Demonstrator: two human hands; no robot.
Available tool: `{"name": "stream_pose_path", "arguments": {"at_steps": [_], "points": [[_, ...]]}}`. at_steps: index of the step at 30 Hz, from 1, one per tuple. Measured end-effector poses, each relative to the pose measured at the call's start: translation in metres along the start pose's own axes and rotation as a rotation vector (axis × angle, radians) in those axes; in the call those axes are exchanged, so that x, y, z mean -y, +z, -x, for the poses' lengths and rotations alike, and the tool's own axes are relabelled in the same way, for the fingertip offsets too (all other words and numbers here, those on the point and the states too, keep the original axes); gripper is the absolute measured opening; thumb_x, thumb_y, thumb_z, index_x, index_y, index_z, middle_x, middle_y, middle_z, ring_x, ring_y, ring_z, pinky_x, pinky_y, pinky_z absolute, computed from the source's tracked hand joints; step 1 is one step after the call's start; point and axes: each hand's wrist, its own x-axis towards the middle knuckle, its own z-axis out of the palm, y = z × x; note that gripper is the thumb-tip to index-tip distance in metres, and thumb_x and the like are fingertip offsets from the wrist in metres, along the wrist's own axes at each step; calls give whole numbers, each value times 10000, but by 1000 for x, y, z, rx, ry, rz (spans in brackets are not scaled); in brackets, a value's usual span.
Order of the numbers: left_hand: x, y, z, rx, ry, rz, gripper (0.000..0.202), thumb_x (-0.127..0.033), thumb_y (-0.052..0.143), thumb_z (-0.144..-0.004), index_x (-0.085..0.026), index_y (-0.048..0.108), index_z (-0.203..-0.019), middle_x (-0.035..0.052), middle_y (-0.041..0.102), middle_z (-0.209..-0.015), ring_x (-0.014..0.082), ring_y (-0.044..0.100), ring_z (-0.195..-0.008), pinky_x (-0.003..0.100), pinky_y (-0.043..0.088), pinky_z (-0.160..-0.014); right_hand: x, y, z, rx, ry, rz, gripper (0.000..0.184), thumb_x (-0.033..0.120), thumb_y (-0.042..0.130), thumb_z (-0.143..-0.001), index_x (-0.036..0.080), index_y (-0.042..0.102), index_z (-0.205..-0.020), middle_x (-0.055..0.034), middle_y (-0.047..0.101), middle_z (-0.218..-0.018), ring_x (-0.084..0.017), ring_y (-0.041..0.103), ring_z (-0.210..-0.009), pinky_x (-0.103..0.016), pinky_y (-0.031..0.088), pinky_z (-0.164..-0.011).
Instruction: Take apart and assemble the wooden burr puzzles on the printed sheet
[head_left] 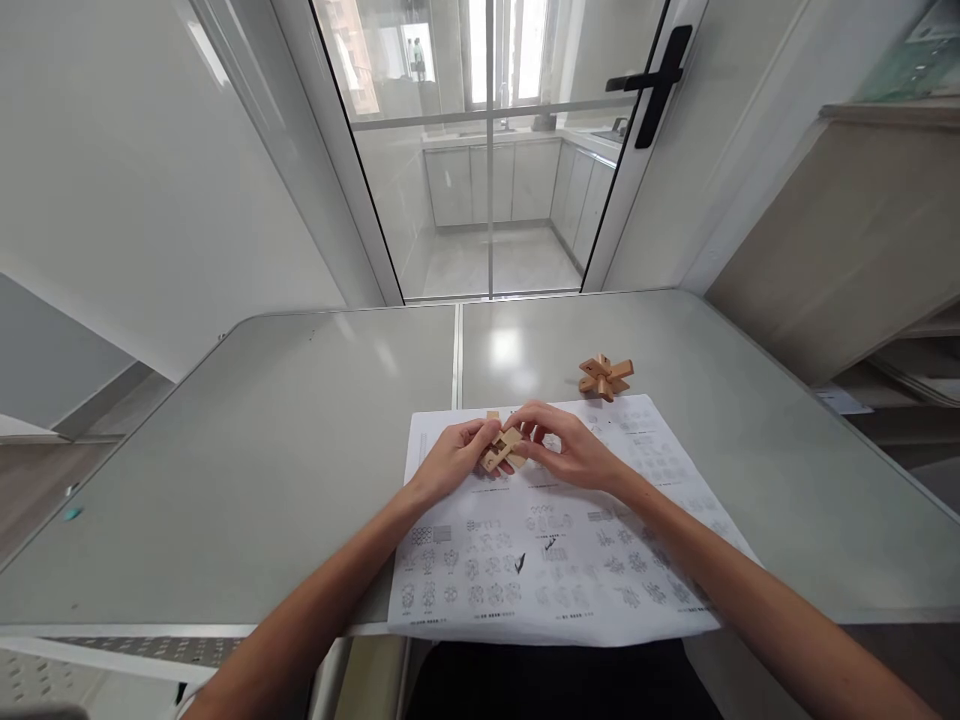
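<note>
Over the top of a printed instruction sheet (pixel 495 610), my two hands meet around a small wooden puzzle (pixel 499 455) of light interlocking pieces. My left hand (pixel 452 455) grips it from the left, thumb on top and fingertips showing underneath. From the right, my right hand (pixel 564 447) has its thumb and fingers closed at the puzzle's edge; whether a separate piece sits between them I cannot make out. A gap shows in the middle of the pieces. Behind my right hand, a darker wooden burr puzzle (pixel 604 377) stands assembled on the table.
The grey folding table (pixel 225 480) has a metal seam running away from me. Beyond its far edge is a glass door (pixel 487 200) with a black handle (pixel 660 85). A wooden shelf unit (pixel 840 230) stands on the right. Two small dark marks lie on the sheet.
</note>
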Motion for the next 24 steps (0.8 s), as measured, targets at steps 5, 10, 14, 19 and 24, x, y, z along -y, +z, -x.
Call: {"name": "stream_pose_path", "arguments": {"at_steps": [5, 10, 14, 19, 24], "points": [[-7, 1, 3, 12, 13, -15, 571, -653, 476, -1044, -145, 732, -990, 85, 788, -829, 187, 734, -727, 271, 550, -681, 4, -5, 0, 19, 35, 5, 190, 367, 629, -1041, 279, 695, -1196, -50, 728, -1070, -189, 670, -845, -341, 578, -721], [-6, 2, 4, 30, 28, -26, 573, -643, 454, -1056, -144, 727, -987, 87, 786, -820, 186, 732, -740, 271, 542, -684, 6, -5, 0, 10, 33, -4, 176, 359, 632, -1035, 270, 703, -1168, -54, 724, -1073, -180, 665, -840, -344, 581, -742], [-3, 4, 4, 33, 15, -18, 573, -647, 466, -1051, -138, 728, -1032, 90, 780, -783, 193, 742, -741, 275, 549, -688, 6, -4, 0, 5, 30, -25, 144, 352, 638, -1030, 261, 702, -1120, -56, 718, -1053, -180, 668, -846, -344, 577, -736], [-6, 3, 5, 52, 35, -44, 623, -672, 428, -1052, -137, 748, -1039, 104, 784, -842, 192, 744, -750, 266, 550, -668, 9, -2, -1, -7, 67, -129, 182, 398, 668, -1010, 242, 685, -1102, -61, 713, -1026, -191, 681, -866, -373, 599, -779], [-9, 2, 6, 54, 49, -57, 620, -672, 433, -1050, -141, 749, -996, 95, 778, -828, 182, 729, -731, 261, 540, -657, 8, -1, 0, -4, 96, -115, 214, 418, 662, -1012, 234, 678, -1120, -60, 697, -997, -192, 668, -856, -383, 603, -794]]}}
